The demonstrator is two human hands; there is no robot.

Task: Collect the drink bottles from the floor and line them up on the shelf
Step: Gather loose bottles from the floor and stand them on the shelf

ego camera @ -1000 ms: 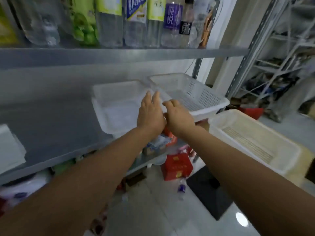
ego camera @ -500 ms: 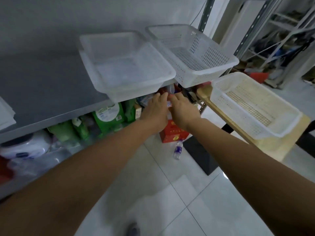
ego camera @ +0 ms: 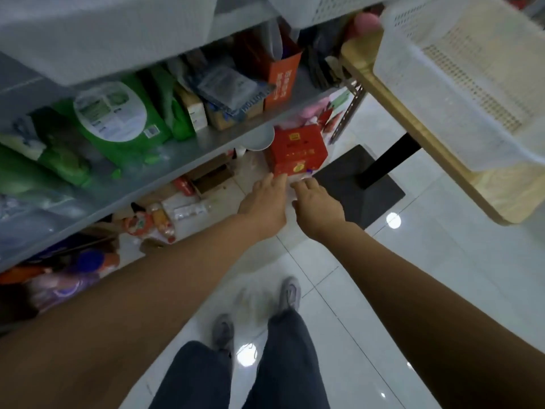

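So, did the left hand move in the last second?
Yes, downward: the left hand was well above the red box; now it is beside that box, near the floor.

A storeroom: metal shelving (ego camera: pixel 182 160) crammed with packaged goods (ego camera: pixel 115 119).

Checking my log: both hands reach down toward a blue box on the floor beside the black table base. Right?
No: the head view shows the box is red, not blue. The left hand and right hand do reach toward it, beside the black table base.
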